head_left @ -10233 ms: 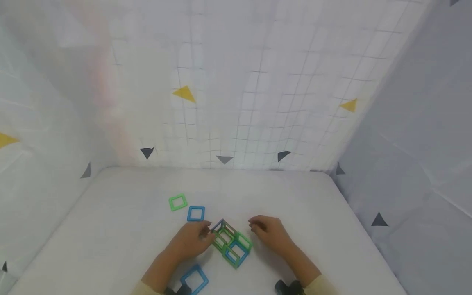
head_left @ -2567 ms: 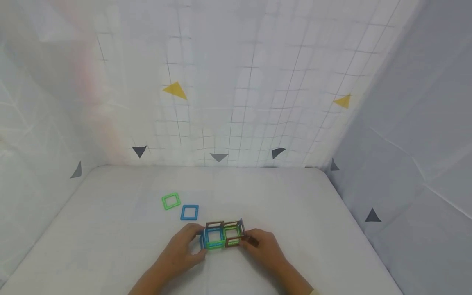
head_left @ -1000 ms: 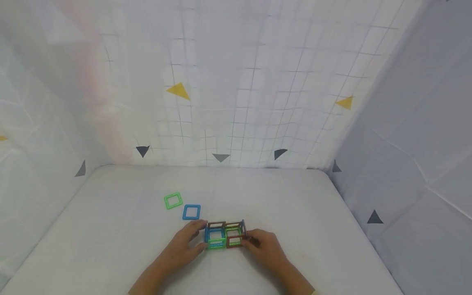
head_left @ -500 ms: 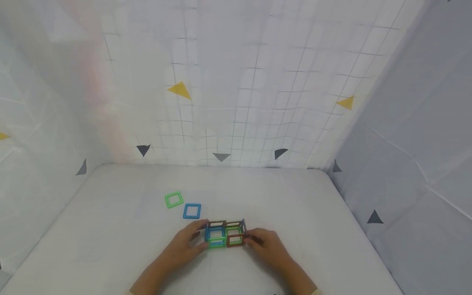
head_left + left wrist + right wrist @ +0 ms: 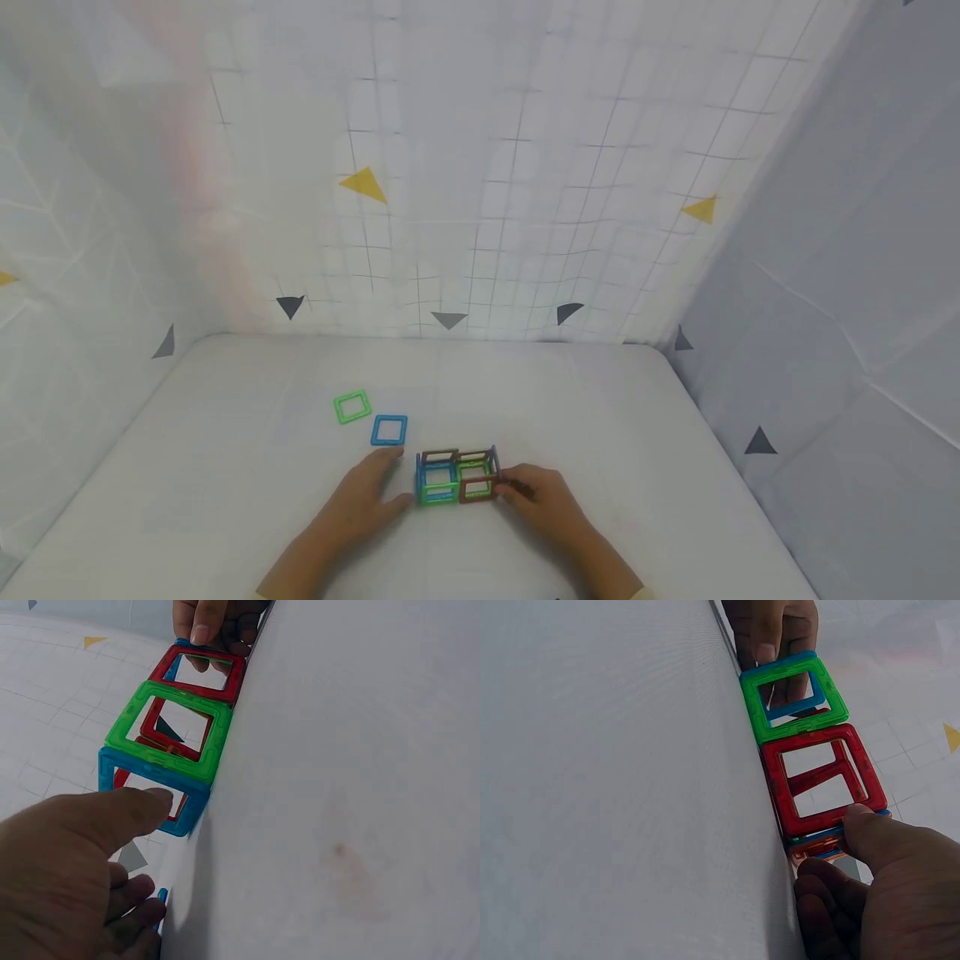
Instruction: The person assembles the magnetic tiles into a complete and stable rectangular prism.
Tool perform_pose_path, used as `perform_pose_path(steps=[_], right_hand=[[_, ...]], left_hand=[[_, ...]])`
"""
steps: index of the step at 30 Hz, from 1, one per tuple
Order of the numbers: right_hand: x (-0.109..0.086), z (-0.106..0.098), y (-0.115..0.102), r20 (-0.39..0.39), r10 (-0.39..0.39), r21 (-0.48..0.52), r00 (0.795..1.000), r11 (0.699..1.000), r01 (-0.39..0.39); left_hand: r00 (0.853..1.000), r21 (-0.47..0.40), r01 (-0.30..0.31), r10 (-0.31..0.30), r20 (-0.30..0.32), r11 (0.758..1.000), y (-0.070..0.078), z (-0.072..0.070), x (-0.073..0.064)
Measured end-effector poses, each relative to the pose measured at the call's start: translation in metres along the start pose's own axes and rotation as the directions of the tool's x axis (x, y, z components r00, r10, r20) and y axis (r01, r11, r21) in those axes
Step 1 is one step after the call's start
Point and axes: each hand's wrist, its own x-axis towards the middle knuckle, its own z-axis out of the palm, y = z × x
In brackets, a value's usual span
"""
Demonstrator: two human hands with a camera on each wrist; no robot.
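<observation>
A low box of square magnetic tiles (image 5: 441,485), two cells long, stands on the white table. Its near side has a green tile (image 5: 124,724) beside a red tile (image 5: 776,780); a blue tile (image 5: 196,806) stands upright at the left end. My left hand (image 5: 352,500) is just left of that end, thumb and fingers spread, with a small gap in the head view. At the right end my right hand (image 5: 551,504) grips the box, thumb on the red tile's corner and the other fingers curled at the end, partly hidden.
Behind the left hand, a loose blue square tile (image 5: 389,442) and a loose green square tile (image 5: 352,419) lie flat on the table (image 5: 600,400). White sheeting with grid lines and coloured triangles rises behind the table and at both sides.
The left hand has drawn back leftward from the box's end. Since the oldest frame the box has turned, and the blue tile from the front left now stands at its left end.
</observation>
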Motion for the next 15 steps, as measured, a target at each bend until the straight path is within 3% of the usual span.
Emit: perform_pose_path(steps=[6, 15], right_hand=[[0.0001, 0.0001, -0.0008, 0.002, 0.001, 0.005, 1.0, 1.0, -0.001], [-0.0003, -0.0016, -0.0039, 0.005, 0.014, 0.008, 1.0, 1.0, -0.014]], left_hand=[[0.995, 0.019, 0.042, -0.04, -0.095, 0.999, -0.0004, -0.0012, 0.0016], [0.975, -0.003, 0.161, -0.16, -0.155, 0.987, -0.004, 0.0003, 0.0068]])
